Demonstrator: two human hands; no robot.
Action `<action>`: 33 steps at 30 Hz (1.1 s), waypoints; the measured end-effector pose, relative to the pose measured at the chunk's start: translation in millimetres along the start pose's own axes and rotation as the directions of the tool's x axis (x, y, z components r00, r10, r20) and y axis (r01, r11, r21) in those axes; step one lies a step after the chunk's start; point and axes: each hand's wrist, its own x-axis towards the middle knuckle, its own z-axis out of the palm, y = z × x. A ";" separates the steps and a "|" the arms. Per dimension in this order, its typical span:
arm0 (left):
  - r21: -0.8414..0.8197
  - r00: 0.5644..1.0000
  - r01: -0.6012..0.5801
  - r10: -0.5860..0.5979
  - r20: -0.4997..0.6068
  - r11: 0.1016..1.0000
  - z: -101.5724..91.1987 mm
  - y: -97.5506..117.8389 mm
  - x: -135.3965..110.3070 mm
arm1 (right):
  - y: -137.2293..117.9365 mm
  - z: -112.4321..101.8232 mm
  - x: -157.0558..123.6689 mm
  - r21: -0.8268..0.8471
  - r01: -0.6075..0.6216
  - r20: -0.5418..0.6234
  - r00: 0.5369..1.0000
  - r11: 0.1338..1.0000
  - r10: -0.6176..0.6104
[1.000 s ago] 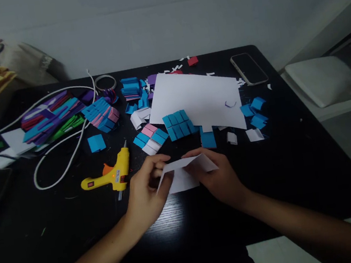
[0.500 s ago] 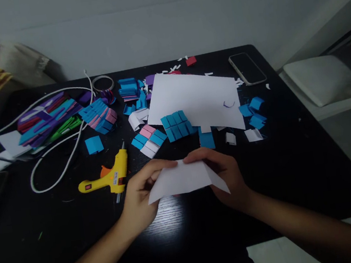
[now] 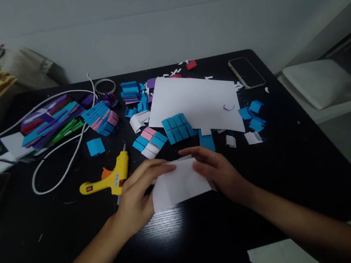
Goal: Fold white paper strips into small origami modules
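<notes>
Between my two hands is a folded sheet of white paper (image 3: 181, 184), held over the near part of the black table. My left hand (image 3: 138, 194) grips its left end, thumb underneath and fingers lying over the top. At the right end, my right hand (image 3: 221, 173) has its thumb and fingers around the paper's edge; its fingertips are slightly blurred. Just beyond the hands lie a blue folded-paper block (image 3: 177, 128) and a pink, blue and white one (image 3: 150, 142). A yellow glue gun (image 3: 113, 176) rests left of my left hand.
A large white sheet (image 3: 195, 98) lies behind the hands, with blue paper pieces (image 3: 257, 124) at its right. A phone (image 3: 247, 72) is at the back right. Bundled coloured strips (image 3: 51, 117) and a looping white cable (image 3: 71, 175) occupy the left side.
The white paper has turned from a spread, tent-like shape to a flatter, more closed fold, its right flap now tucked in. My right hand has shifted left along it.
</notes>
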 end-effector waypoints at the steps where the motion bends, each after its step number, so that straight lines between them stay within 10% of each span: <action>1: 0.003 0.999 -0.020 0.020 0.033 1.000 -1.2 -0.1 -0.1 | 1.2 0.7 0.4 -0.040 0.008 -0.014 1.000 0.999 -0.008; 6: -0.018 0.982 -0.019 0.022 0.190 1.000 -9.2 -2.4 0.4 | 1.9 1.1 1.8 -0.147 0.077 -0.074 0.993 0.986 -0.089; 13: -0.241 0.950 0.300 -0.312 -0.013 0.923 -2.5 1.0 -1.6 | 6.2 4.9 -2.5 -0.346 0.174 -0.149 0.960 0.922 -0.237; 20: 0.038 0.967 0.244 -0.241 -0.086 0.969 8.9 7.3 0.0 | 9.2 5.9 -5.2 -0.340 0.176 -0.107 0.969 0.924 -0.224; 33: 0.021 0.950 0.286 -0.281 -0.136 0.958 9.0 11.6 2.4 | 9.1 5.2 -4.7 -0.339 0.178 -0.116 0.967 0.924 -0.229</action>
